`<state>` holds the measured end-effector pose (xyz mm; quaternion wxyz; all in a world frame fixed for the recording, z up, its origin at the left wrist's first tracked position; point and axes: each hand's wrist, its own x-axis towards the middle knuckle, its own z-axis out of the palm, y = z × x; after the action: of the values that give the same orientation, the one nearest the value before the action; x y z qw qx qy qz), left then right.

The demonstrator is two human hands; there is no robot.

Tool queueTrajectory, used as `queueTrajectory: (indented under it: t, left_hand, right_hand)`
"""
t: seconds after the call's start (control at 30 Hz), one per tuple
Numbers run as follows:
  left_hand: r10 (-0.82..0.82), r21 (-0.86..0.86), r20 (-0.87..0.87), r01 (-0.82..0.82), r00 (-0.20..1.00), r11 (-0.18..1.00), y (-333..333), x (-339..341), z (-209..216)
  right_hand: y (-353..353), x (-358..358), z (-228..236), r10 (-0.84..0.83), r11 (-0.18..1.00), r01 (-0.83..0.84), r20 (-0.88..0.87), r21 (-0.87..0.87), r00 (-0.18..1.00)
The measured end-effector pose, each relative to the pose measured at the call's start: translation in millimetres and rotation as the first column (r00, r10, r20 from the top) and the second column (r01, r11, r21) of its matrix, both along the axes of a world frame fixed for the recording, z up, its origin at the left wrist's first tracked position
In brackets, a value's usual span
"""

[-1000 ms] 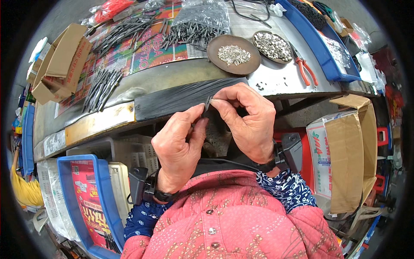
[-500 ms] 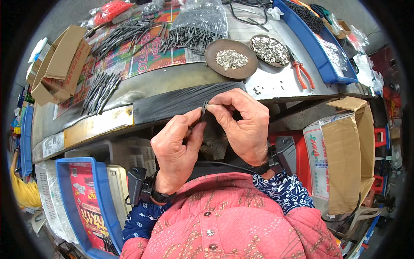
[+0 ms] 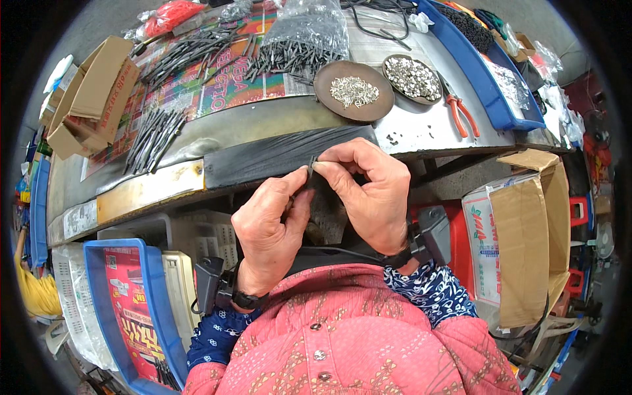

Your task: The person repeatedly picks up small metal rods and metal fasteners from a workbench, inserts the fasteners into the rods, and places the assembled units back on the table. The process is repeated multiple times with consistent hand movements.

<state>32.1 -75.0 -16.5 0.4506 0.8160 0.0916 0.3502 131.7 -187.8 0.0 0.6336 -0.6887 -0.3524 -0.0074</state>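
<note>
Just in front of the table edge, my left hand (image 3: pixel 268 230) and my right hand (image 3: pixel 370 194) meet with thumbs and forefingers closed. Between their fingertips is a thin black strip (image 3: pixel 312 162), mostly covered by the fingers. Beyond the hands, a round brown dish (image 3: pixel 326 105) holds small silvery metal pieces (image 3: pixel 355 92). To its right, a smaller dark dish (image 3: pixel 428 99) contains whitish and silvery bits (image 3: pixel 409 76). Similar black strips (image 3: pixel 156 141) lie in a bunch on the left of the table, and a bigger heap (image 3: pixel 296 59) spills from a clear plastic bag (image 3: pixel 309 26).
Red-handled pliers (image 3: pixel 461 115) lie right of the dishes, beside a long blue tray (image 3: pixel 507 112). An open cardboard box (image 3: pixel 99 92) stands at the table's left end. Below the table are a blue crate (image 3: pixel 155 296) on my left and another cardboard box (image 3: pixel 526 243) on my right.
Both hands keep almost the same place. The right fingertips have dropped slightly and drawn closer to the left ones around the black strip.
</note>
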Motion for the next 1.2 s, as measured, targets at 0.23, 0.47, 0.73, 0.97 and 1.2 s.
queueTrajectory:
  t: [0.23,0.47,0.73,0.97,1.2]
  left_hand:
    - [-0.102,-0.243,-0.047,0.087,0.994,0.966,1,-3,-2]
    - [-0.131,-0.307,0.024,0.132,0.991,0.943,3,5,3]
    - [-0.184,-0.626,0.089,0.198,0.979,0.754,11,6,12]
    - [-0.087,-0.567,0.069,0.111,0.994,0.816,30,0,14]
    - [-0.078,-0.605,0.071,0.105,0.994,0.789,39,-3,13]
  right_hand:
    - [-5,10,2,0.279,0.960,-0.229,-0.457,0.162,0.845]
    - [-4,10,3,0.336,0.942,-0.298,-0.416,0.156,0.845]
    - [11,13,9,0.351,0.936,-0.338,-0.381,0.103,0.855]
    - [30,59,25,0.177,0.945,-0.105,0.216,-0.311,0.960]
    - [66,98,17,0.077,0.847,0.331,0.711,-0.417,0.699]
